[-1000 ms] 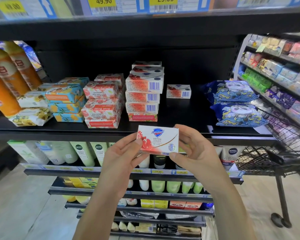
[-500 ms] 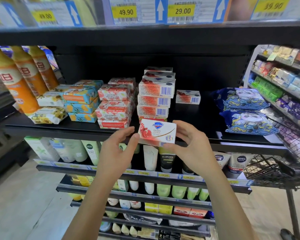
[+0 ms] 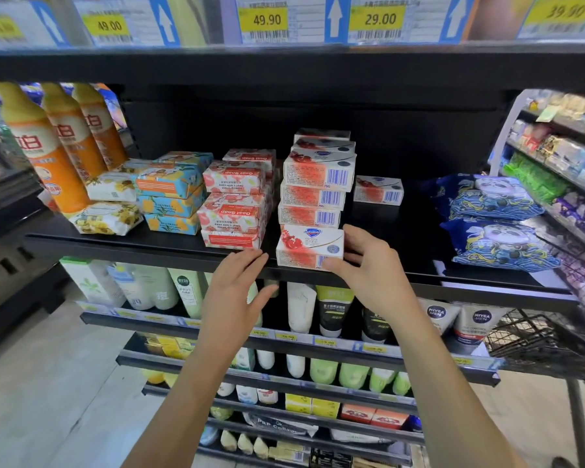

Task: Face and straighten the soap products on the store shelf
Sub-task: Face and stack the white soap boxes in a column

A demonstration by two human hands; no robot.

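Note:
A white and red soap box (image 3: 309,246) sits at the front edge of the black shelf (image 3: 149,251), just in front of a stack of the same boxes (image 3: 318,184). My right hand (image 3: 368,268) grips the box's right end, thumb under its front. My left hand (image 3: 240,292) is off the box, fingers spread, just below the shelf edge to its left. One more box of that kind (image 3: 378,190) stands alone behind and to the right. Goat soap boxes (image 3: 233,204), blue and orange boxes (image 3: 173,194) and yellow flowered soap packs (image 3: 107,221) are stacked to the left.
Orange bottles (image 3: 38,143) stand at the shelf's left end. Blue panda packs (image 3: 493,224) lie at its right. A wire shopping cart (image 3: 547,342) is at the lower right. Lower shelves hold tubes and bottles (image 3: 335,309). Price tags (image 3: 267,20) hang on the shelf above.
The soap box went from mid-air in both hands up onto the shelf's front edge. My left hand let go of it; the right hand still holds it. The view moved closer.

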